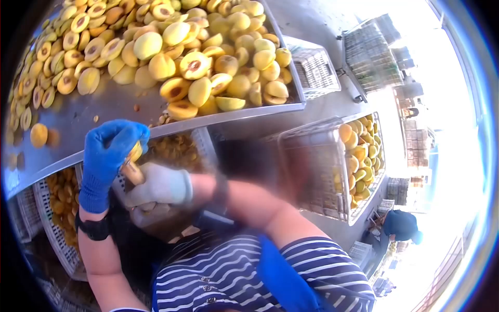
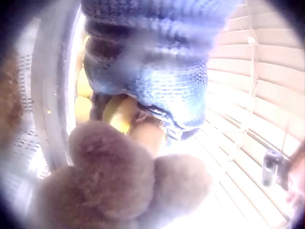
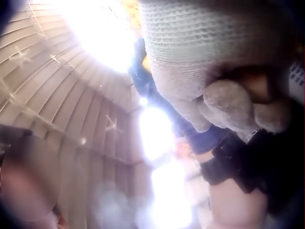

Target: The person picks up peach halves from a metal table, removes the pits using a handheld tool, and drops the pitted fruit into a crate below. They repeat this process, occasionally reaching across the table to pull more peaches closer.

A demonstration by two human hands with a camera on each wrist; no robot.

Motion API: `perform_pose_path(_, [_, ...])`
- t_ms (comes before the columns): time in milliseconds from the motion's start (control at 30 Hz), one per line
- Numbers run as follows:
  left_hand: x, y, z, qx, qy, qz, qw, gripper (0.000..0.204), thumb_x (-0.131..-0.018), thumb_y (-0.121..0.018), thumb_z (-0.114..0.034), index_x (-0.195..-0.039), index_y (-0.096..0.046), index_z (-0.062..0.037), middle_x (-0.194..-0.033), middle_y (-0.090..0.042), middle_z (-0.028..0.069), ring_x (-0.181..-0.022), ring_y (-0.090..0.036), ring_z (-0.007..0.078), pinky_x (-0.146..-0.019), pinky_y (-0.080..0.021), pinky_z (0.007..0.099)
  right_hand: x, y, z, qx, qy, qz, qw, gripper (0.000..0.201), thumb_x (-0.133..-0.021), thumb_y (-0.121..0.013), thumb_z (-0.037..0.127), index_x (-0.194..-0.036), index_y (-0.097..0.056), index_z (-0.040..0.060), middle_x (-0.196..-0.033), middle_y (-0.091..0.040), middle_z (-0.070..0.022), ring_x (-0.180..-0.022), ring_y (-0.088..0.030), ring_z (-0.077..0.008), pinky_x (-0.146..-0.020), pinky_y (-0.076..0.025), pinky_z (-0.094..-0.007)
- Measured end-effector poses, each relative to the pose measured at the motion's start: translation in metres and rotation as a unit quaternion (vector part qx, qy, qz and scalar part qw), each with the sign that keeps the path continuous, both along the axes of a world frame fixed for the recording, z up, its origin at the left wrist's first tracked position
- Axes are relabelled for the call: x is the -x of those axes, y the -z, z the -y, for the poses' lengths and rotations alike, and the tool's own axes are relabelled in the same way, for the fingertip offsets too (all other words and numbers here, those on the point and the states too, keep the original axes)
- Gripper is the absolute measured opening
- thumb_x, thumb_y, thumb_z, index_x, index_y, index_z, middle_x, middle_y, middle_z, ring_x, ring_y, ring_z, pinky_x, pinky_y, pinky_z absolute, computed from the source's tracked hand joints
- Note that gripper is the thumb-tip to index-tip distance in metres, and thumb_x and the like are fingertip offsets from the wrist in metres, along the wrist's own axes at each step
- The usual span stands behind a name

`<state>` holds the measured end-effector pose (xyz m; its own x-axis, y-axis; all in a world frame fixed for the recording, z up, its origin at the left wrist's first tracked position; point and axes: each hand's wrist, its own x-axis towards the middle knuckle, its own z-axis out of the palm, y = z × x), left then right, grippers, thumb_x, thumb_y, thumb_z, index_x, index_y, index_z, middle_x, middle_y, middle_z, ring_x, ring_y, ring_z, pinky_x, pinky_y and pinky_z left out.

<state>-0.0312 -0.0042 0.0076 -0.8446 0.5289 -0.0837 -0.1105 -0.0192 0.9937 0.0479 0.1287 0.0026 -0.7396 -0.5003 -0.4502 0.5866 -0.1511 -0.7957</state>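
Note:
The left hand point(image 1: 106, 156), in a blue knit glove, grips a yellow fruit point(image 1: 135, 152) at its fingertips, just past the metal table's edge. In a whitish glove, the right hand point(image 1: 158, 186) is curled round a short wooden handle point(image 1: 134, 173) whose upper end meets the fruit. The left wrist view shows the blue glove point(image 2: 152, 81) over the yellow fruit point(image 2: 119, 113), with the pale gloved fingers point(image 2: 112, 176) close below. The right wrist view shows the whitish glove point(image 3: 190, 52) with its fingers curled; any blade is hidden.
Halved and whole fruit point(image 1: 197, 65) cover much of the metal table point(image 1: 208, 118). A crate of fruit point(image 1: 317, 171) stands at right, an upright white crate point(image 1: 312, 67) behind the table. Below the table edge are more crates point(image 1: 57, 234). Another person point(image 1: 400, 224) is far right.

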Motion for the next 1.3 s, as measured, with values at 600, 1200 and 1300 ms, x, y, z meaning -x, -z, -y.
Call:
perform_pose_path(600, [0.013, 0.007, 0.007, -0.071, 0.112, 0.007, 0.991, 0.029, -0.088, -0.067, -0.026, -0.092, -0.069, 0.003, -0.085, -0.068, 0.0131, -0.077, -0.066, 0.0216, -0.075, -0.054, 0.0329, -0.006, 0.039, 0.007, 0.067, 0.014, -0.029, 0.997, 0.019, -0.08, -0.073, 0.01, -0.095, -0.062, 0.0054, -0.078, -0.062, -0.0008, -0.068, -0.058, -0.0103, -0.06, -0.048, -0.0248])
perform_pose_path(1200, [0.003, 0.044, 0.041, -0.296, -0.057, -0.151, 0.941, 0.065, -0.094, -0.057, -0.044, -0.146, -0.037, -0.0102, -0.131, -0.053, 0.0233, -0.113, -0.06, 0.0299, -0.093, -0.052, 0.0422, 0.0, -0.003, -0.029, 0.032, -0.118, 0.003, 0.993, 0.017, -0.08, -0.071, 0.016, -0.087, -0.062, 0.0029, -0.073, -0.057, -0.0007, -0.059, -0.049, -0.0076, -0.052, -0.038, -0.0213])
perform_pose_path(1300, [-0.011, -0.004, 0.093, -0.02, -0.168, -0.23, 0.958, 0.033, -0.094, -0.061, -0.017, -0.124, -0.058, -0.0043, -0.12, -0.062, 0.0169, -0.102, -0.064, 0.0252, -0.087, -0.054, 0.0351, -0.013, -0.012, -0.045, -0.017, -0.114, -0.009, 0.993, 0.018, -0.08, -0.072, 0.016, -0.088, -0.063, 0.0025, -0.076, -0.059, -0.0005, -0.066, -0.052, -0.0091, -0.059, -0.043, -0.0239])
